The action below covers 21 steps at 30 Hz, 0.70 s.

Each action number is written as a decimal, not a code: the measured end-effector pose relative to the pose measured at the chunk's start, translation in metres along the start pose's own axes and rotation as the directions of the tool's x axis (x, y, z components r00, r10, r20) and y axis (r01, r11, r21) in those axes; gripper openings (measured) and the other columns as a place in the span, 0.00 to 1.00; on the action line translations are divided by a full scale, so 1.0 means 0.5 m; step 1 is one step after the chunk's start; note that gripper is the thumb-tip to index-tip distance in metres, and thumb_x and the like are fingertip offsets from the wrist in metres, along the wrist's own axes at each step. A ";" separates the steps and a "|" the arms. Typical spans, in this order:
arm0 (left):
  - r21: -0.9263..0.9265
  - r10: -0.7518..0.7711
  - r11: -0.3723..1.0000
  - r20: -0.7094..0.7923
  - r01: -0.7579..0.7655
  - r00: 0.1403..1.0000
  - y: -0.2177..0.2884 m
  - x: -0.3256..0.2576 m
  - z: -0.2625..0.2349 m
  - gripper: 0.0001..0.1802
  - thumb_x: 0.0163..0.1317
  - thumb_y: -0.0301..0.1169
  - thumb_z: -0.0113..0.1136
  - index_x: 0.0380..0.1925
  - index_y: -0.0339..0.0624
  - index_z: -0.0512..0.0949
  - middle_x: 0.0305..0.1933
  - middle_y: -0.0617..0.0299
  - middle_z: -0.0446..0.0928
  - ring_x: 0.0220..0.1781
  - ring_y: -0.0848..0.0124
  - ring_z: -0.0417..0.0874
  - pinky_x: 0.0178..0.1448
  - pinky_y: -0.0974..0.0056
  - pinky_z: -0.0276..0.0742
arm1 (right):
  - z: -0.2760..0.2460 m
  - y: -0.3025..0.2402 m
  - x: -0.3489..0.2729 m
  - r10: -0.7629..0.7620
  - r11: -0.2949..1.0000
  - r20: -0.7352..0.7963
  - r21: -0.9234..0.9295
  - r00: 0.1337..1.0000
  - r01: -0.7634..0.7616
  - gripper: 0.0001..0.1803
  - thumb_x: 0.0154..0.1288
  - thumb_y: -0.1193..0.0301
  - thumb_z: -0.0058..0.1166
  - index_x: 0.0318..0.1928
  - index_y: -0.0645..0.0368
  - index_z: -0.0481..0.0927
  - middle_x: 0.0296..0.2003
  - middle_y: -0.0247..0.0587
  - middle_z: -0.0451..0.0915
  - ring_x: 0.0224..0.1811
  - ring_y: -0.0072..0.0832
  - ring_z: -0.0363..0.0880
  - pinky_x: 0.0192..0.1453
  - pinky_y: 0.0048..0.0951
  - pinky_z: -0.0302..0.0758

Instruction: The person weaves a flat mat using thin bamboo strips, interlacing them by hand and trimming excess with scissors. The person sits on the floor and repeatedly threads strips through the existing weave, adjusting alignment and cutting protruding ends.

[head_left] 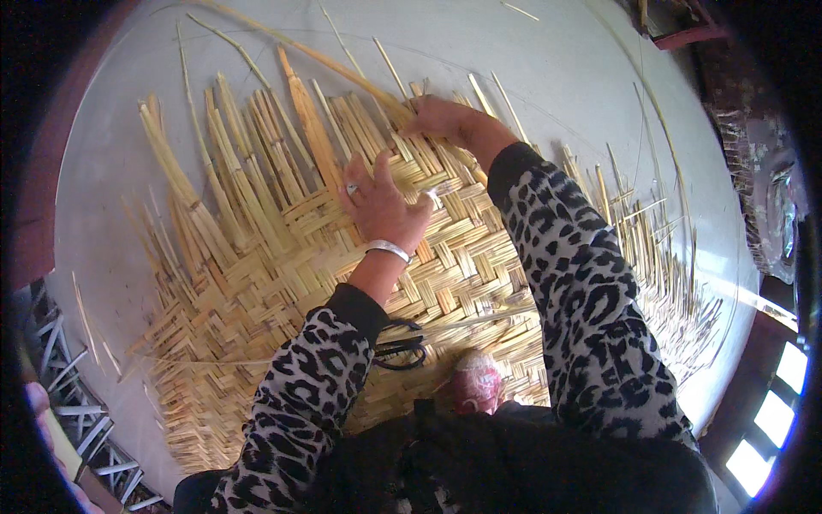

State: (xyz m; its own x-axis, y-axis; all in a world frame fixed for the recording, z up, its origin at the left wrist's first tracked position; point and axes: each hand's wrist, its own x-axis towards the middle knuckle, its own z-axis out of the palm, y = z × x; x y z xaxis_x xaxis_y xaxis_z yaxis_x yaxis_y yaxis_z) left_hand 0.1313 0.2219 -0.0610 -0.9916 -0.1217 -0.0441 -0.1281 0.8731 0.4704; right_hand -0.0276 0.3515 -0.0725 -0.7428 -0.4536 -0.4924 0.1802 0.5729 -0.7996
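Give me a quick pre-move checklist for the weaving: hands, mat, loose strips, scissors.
1. Left hand flat on the woven mat, pressing the weave: ok.
2. Right hand on the strips at the mat's far edge: ok; whether it pinches one, cannot tell.
3. Loose strip ends fan out unwoven past the far and left edges: ok.
4. Scissors lie on the mat near the body, away from both hands: ok.
5. Long loose strip lies across the grey surface, within the right hand's area: ok.
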 end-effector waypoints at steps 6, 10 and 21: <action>0.066 -0.041 0.997 -0.003 0.042 0.999 0.022 -0.016 0.013 0.53 0.43 0.52 0.71 0.70 0.51 0.58 0.73 0.42 0.52 0.77 0.45 0.47 0.77 0.39 0.37 | -0.004 -0.017 -0.023 -0.019 0.991 -0.011 -0.131 1.000 0.017 0.29 0.54 0.61 0.63 0.54 0.65 0.77 0.43 0.47 0.82 0.45 0.35 0.79 0.51 0.37 0.75; 0.049 -0.090 0.995 0.045 0.087 0.995 0.024 -0.014 0.007 0.53 0.43 0.47 0.71 0.70 0.49 0.57 0.74 0.44 0.51 0.78 0.46 0.47 0.76 0.39 0.39 | -0.010 -0.050 -0.054 -0.063 0.980 0.006 -0.186 0.998 0.063 0.27 0.56 0.62 0.62 0.53 0.65 0.78 0.44 0.49 0.82 0.47 0.37 0.79 0.53 0.38 0.74; -0.065 0.498 0.867 0.160 -0.494 0.852 -0.117 -0.082 -0.107 0.43 0.55 0.45 0.67 0.67 0.41 0.62 0.71 0.41 0.57 0.72 0.45 0.59 0.73 0.46 0.55 | 0.176 -0.050 -0.118 -0.581 0.401 -0.229 -0.916 0.781 0.030 0.39 0.61 0.52 0.59 0.68 0.54 0.63 0.68 0.48 0.63 0.73 0.44 0.56 0.73 0.51 0.56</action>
State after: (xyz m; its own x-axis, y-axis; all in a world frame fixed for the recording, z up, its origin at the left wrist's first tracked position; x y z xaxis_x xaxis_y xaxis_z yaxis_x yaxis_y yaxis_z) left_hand 0.1802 0.1505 -0.0393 -0.9121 0.4062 0.0556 0.3800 0.7866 0.4867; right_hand 0.0685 0.3039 -0.0536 -0.8323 -0.5311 0.1587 -0.5406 0.8410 -0.0209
